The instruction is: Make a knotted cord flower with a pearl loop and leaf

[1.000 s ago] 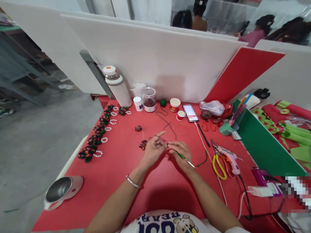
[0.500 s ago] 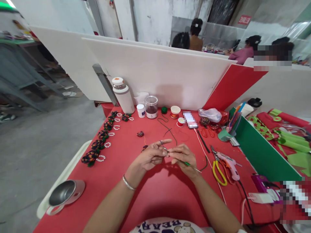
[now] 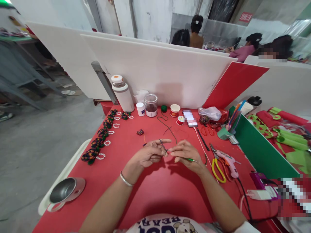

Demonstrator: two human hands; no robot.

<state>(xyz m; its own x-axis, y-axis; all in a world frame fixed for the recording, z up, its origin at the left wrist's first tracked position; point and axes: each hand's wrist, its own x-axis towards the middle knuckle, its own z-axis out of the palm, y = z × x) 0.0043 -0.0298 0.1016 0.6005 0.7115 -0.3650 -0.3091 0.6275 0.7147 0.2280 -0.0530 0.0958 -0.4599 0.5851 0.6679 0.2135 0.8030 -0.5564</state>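
My left hand (image 3: 152, 152) is closed in a pinch on dark yarn (image 3: 163, 145), its forefinger stretched out with the strand running over it. A small dark stitched bit sits at the pinching fingertips. My right hand (image 3: 187, 155) is closed on a crochet hook with a green grip (image 3: 191, 160), its tip end hidden at the fingers close to the left fingertips. The hands face each other, slightly apart, above the red table (image 3: 157, 191). Beyond the left hand lies a small multicoloured yarn ball (image 3: 140, 132) with an orange strand leading toward the hand.
Knotted yarn pieces with bead loops (image 3: 98, 142) line the left side. A steel mug (image 3: 66, 191) stands at front left. Behind are a thermos (image 3: 123, 97), a jar (image 3: 151, 106) and a thread spool (image 3: 180, 120). Yellow-handled pliers (image 3: 218, 170) and a pink glue gun (image 3: 229, 163) lie right.
My right hand has moved slightly right, widening the gap to the left hand, and the hook has turned with it. My left hand stays nearly in place. The view has shifted slightly.
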